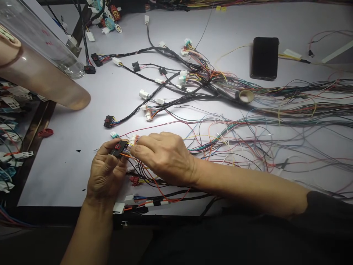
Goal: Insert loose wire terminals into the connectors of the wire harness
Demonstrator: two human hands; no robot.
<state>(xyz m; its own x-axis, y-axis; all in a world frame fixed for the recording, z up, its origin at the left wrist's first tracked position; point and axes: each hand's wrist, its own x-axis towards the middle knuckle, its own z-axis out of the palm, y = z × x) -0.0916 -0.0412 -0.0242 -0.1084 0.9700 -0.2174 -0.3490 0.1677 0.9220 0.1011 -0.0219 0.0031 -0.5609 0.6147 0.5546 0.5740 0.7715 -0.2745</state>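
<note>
Over the white tabletop, hands hold a black connector and wires.

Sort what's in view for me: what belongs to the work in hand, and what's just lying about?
In hand:
- black connector, held in the left hand
- wires running from it, close to the right hand, whose exact grip is hidden

Apparently just lying about:
- black box
- tape roll
- small red piece
</note>
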